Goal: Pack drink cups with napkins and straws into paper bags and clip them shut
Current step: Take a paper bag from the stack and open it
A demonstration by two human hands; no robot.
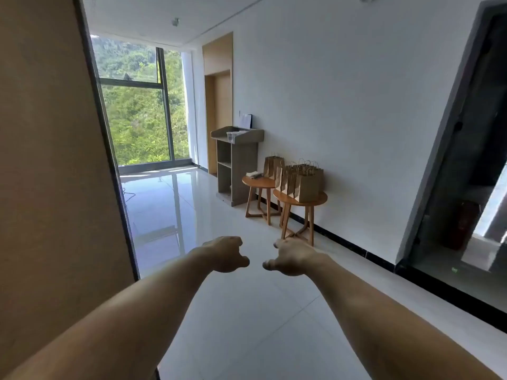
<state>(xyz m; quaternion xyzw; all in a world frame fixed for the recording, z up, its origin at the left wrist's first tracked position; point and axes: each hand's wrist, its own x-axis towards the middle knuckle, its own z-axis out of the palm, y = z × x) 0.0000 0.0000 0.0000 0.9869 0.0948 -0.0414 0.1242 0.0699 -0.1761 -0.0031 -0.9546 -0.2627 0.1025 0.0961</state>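
Brown paper bags (301, 181) stand clustered on nearer round wooden table (321, 199) by white wall, well ahead of both hands. Farther round table (258, 184) just beside it bears pale flat stack (253, 174). Clear cups (231, 136) sit atop grey stand (238, 174). Left hand (226, 253) and right hand (290, 256) reach forward above white tile floor (219, 207), fingers loosely curled, holding nothing, thumbs near each other but apart

The floor (247, 311) ahead is open. A wooden panel (49, 160) closes the left; a stand (236, 165) and tables (285, 199) with paper bags (306, 185) line the wall (356, 119).
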